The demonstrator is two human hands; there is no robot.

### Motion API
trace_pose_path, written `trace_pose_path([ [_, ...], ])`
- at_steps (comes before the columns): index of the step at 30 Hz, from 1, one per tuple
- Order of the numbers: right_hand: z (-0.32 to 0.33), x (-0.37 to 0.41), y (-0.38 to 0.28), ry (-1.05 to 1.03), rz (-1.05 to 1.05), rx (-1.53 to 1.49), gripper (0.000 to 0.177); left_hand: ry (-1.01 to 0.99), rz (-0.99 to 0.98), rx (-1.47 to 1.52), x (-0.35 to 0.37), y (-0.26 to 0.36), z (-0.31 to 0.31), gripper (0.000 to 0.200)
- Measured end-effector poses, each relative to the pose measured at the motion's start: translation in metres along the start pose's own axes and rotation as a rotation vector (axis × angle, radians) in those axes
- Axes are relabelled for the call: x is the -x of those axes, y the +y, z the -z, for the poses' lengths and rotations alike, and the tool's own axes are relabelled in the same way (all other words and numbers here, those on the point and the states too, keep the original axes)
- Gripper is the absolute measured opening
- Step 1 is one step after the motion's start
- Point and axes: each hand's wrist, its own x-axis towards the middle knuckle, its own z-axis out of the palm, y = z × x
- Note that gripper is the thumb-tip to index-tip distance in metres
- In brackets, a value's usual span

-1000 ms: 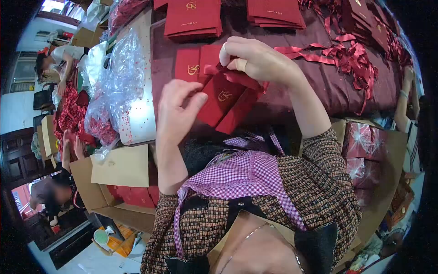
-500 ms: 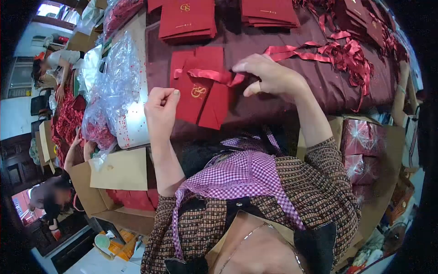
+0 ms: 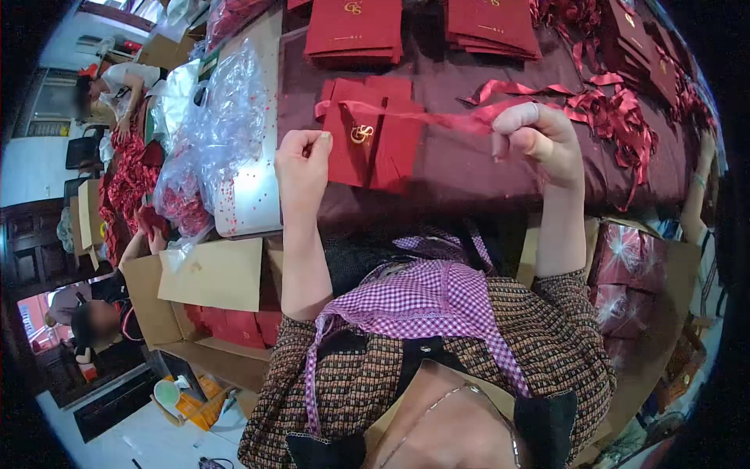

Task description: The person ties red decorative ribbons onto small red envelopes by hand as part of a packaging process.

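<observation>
A red folder [image 3: 398,148] with a gold emblem lies on the dark red cloth, spread in overlapping panels. My left hand [image 3: 305,162] is closed at its left edge; its fingers seem to pinch the edge, though the fingertips are partly hidden. A red ribbon [image 3: 437,117] runs across the folder's upper part to my right hand [image 3: 539,141]. That hand is raised to the right of the folder, its thumb and forefinger closed on the ribbon, which is blurred near the fingers.
Red folder stacks [image 3: 353,33] stand behind, with tangled ribbons [image 3: 617,117] at the right. Clear plastic bags [image 3: 219,117] lie left. Open cartons [image 3: 211,273] flank my body. Co-workers are at the far left; another person's arm [image 3: 695,187] shows at the right edge.
My right hand has moved right and closed, drawing the ribbon out straight from the folder. My left hand stays at the folder's left edge. The whole view has shifted slightly.
</observation>
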Motion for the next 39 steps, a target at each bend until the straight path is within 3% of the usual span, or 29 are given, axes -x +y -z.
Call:
trace_pose_path([
  [3,-0.007,0.002,0.001,0.028,0.095,-0.107,0.020,-0.007,-0.021,-0.022,0.000,-0.001,-0.004,0.012],
  [5,-0.002,0.001,0.002,-0.044,0.021,-0.078,0.018,0.061,-0.218,-0.251,-0.001,-0.002,-0.006,0.011],
  [6,-0.002,-0.001,0.005,-0.126,0.081,-0.027,0.018,0.061,-0.220,-0.248,-0.001,0.001,-0.007,0.011],
  [8,-0.012,0.005,-0.002,-0.178,-0.036,0.067,0.020,0.092,-0.296,-0.392,0.001,0.008,-0.007,0.012],
  [9,-0.014,0.005,-0.004,-0.305,-0.048,0.169,0.021,0.091,-0.293,-0.393,0.001,0.009,-0.007,0.012],
  [11,-0.024,-0.001,-0.005,-0.529,0.124,0.505,0.025,0.075,-0.236,-0.411,0.001,0.009,-0.009,0.013],
  [12,-0.030,-0.002,-0.008,-0.633,0.020,0.591,0.031,0.070,-0.236,-0.410,-0.001,0.007,-0.009,0.013],
  [14,-0.032,-0.002,-0.005,-0.564,-0.097,0.649,0.033,0.074,-0.157,-0.361,-0.004,0.000,-0.010,0.013],
  [15,-0.027,-0.002,0.012,-0.462,0.049,0.620,0.031,0.079,-0.148,-0.373,-0.004,-0.001,-0.009,0.014],
  [17,-0.017,-0.007,0.011,-0.387,-0.045,0.700,0.027,0.044,-0.054,-0.329,-0.005,0.000,-0.008,0.016],
  [18,-0.014,-0.008,0.023,-0.315,0.020,0.702,0.025,0.055,-0.112,-0.343,-0.004,0.004,-0.007,0.017],
  [24,-0.024,-0.014,0.058,-0.385,0.244,0.897,0.031,0.000,0.021,-0.288,-0.006,0.008,-0.007,0.019],
  [29,-0.042,-0.013,0.074,-0.366,0.285,1.103,0.016,-0.061,0.084,-0.089,-0.010,-0.009,-0.005,0.021],
  [32,-0.044,-0.013,0.076,-0.307,0.308,1.071,0.017,-0.097,0.130,-0.021,-0.007,-0.007,0.002,0.020],
  [35,-0.047,-0.017,0.069,-0.224,0.361,0.892,0.016,-0.265,0.227,0.286,-0.005,-0.006,0.007,0.030],
  [38,-0.053,-0.022,0.058,-0.147,0.390,0.752,0.015,-0.317,0.188,0.323,-0.001,-0.002,0.009,0.030],
  [39,-0.056,-0.022,0.058,-0.106,0.313,0.683,0.014,-0.317,0.187,0.322,-0.001,-0.001,0.009,0.030],
])
